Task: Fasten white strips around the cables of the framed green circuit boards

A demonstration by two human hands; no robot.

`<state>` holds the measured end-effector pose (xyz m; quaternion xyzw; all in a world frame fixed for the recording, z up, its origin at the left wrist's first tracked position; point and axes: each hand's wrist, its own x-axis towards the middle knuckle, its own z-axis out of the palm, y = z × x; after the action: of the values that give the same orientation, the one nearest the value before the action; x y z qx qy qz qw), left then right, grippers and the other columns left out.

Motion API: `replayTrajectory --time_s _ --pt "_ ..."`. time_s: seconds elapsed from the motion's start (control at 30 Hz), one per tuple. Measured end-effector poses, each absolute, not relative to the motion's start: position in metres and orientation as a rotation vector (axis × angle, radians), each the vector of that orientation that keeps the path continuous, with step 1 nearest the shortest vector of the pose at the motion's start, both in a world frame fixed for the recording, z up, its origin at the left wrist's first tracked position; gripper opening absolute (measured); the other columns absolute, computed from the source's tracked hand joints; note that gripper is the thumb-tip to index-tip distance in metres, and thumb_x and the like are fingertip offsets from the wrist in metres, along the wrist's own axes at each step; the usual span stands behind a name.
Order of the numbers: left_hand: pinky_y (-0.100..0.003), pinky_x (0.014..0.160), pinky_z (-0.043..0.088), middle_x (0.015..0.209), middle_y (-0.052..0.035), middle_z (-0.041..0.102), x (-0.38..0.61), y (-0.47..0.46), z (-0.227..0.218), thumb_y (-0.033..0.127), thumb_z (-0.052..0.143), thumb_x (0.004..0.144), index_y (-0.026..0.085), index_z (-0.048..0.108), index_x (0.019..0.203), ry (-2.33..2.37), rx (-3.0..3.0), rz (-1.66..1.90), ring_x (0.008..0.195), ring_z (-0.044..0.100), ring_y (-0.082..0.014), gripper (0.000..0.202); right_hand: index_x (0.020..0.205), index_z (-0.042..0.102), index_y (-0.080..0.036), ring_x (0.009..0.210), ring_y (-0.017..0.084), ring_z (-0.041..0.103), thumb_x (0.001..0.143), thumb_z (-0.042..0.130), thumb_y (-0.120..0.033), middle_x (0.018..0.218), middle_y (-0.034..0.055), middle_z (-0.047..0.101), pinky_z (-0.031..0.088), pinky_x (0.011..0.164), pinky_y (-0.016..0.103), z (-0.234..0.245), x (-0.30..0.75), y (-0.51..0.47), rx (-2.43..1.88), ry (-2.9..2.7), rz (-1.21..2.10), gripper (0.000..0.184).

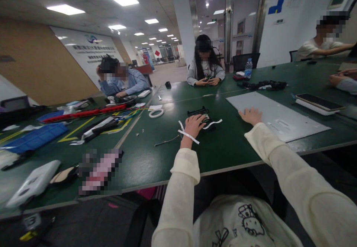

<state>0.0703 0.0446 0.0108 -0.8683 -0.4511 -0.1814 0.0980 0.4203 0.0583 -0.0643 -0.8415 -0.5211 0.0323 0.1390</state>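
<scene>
My left hand (193,125) lies over the near left side of a black frame with a circuit board (205,117). Its fingers are stretched forward, and what is under the palm is hidden. One white strip (188,137) crosses the wrist; another white strip (213,124) curls out to the right of the hand. My right hand (251,116) rests with spread fingers at the left part of a flat grey panel (279,105), holding nothing. A thin grey cord or stick (166,140) lies left of my left wrist.
A white tape roll (156,113) and a small white wrench-shaped piece (160,98) lie farther left. Blue trays (39,137), cables and tools crowd the left table. A phone on a white box (319,103) and a water bottle (248,68) stand right. Several people sit around.
</scene>
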Motion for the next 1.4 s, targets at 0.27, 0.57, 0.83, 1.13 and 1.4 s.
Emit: replayTrajectory --time_s 0.27,0.57,0.83,1.13,1.4 --pt "-0.044 0.103 0.034 0.139 -0.0039 0.052 0.071 0.046 0.012 0.035 0.049 0.093 0.032 0.049 0.135 -1.316 -2.579 -0.566 0.126 0.044 -0.0245 0.043 0.144 0.04 -0.01 0.137 0.044 0.023 0.083 0.017 -0.08 0.15 0.0243 0.028 0.017 0.108 0.057 -0.059 0.389 0.053 -2.336 -1.642 0.084 0.095" --pt "-0.042 0.103 0.034 0.139 -0.0035 0.051 0.072 0.043 0.013 0.036 0.049 0.093 0.032 0.049 0.135 -1.314 -2.578 -0.566 0.127 0.044 -0.0235 0.043 0.147 0.035 -0.013 0.139 0.043 0.021 0.082 0.017 -0.081 0.153 0.0214 0.025 0.017 0.109 0.056 -0.048 0.347 0.037 -2.194 -1.889 0.145 0.096" --pt "-0.04 0.103 0.033 0.139 -0.0036 0.052 0.073 0.041 0.02 0.037 0.047 0.093 0.031 0.048 0.137 -1.267 -2.544 -0.613 0.126 0.044 -0.0227 0.044 0.149 0.033 -0.015 0.141 0.041 0.018 0.079 0.02 -0.084 0.155 0.0162 0.024 0.016 0.112 0.051 -0.04 0.303 0.004 -1.936 -2.172 0.166 0.099" --pt "-0.039 0.105 0.032 0.14 -0.0036 0.051 0.075 0.039 0.024 0.04 0.046 0.094 0.031 0.047 0.138 -1.264 -2.552 -0.644 0.127 0.043 -0.0231 0.045 0.148 0.037 -0.018 0.142 0.037 0.019 0.082 0.029 -0.08 0.152 0.0121 0.032 0.018 0.114 0.047 -0.022 0.265 -0.054 -1.469 -2.448 0.216 0.091" --pt "-0.039 0.104 0.034 0.138 -0.0052 0.053 0.078 0.039 0.016 0.038 0.047 0.094 0.028 0.05 0.136 -1.248 -2.631 -0.64 0.125 0.045 -0.0231 0.044 0.149 0.035 -0.019 0.143 0.032 0.018 0.087 0.038 -0.07 0.155 0.0088 0.027 0.019 0.116 0.046 -0.014 0.256 -0.087 -1.153 -2.579 0.246 0.081"
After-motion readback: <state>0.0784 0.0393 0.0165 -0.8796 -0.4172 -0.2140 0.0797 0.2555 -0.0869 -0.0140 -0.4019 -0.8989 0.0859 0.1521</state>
